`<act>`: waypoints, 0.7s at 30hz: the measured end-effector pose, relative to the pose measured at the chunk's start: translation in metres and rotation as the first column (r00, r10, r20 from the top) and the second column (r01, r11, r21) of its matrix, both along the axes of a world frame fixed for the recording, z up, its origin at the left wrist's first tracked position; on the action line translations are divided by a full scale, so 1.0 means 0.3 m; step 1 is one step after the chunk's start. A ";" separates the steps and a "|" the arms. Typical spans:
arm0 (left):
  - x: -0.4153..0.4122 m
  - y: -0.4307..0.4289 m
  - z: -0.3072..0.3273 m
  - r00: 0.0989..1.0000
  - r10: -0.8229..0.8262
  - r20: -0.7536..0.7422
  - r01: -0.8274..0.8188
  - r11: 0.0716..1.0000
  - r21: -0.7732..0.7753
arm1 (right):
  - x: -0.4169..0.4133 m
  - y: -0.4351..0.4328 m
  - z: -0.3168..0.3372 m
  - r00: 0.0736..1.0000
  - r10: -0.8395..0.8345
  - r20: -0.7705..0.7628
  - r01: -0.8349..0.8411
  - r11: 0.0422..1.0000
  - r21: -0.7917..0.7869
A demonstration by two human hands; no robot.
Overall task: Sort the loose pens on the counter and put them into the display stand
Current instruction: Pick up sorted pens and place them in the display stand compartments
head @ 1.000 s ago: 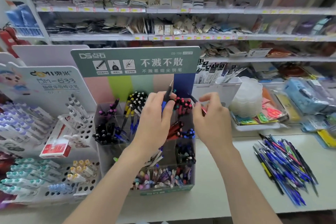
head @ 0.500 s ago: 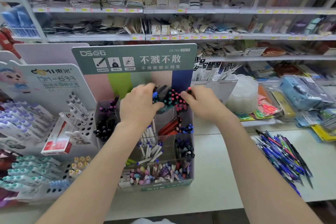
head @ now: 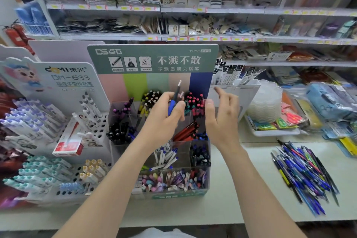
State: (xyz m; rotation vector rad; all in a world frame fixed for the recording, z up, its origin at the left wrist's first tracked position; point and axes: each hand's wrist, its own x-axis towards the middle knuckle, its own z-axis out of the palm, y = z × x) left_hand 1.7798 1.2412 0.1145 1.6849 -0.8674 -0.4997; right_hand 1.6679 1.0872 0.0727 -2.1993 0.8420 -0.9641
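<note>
The left hand (head: 164, 116) grips perhaps two blue pens (head: 173, 103), barrels mostly hidden in the fist, over the display stand (head: 152, 58); the right hand (head: 222, 120) is slack, holding nothing.

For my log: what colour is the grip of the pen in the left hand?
Blue grip on the pen; head view.

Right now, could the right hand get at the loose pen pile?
Probably yes: the right hand is open and empty, with only bare counter between it and the pen pile.
</note>
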 end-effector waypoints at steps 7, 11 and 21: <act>-0.098 0.023 -0.053 0.878 -0.011 -0.478 -0.077 0.983 -0.165 | -0.078 0.241 0.054 0.944 0.064 0.323 -0.146 0.960 0.238; -0.123 0.052 -0.077 0.805 0.063 -0.589 -0.217 0.956 -0.195 | -0.112 0.348 -0.017 0.950 0.243 0.195 -0.301 0.880 0.368; -0.109 0.115 -0.182 0.874 0.468 -0.133 -0.481 0.870 -0.103 | -0.099 0.318 0.022 0.914 0.002 0.405 -0.163 0.917 0.365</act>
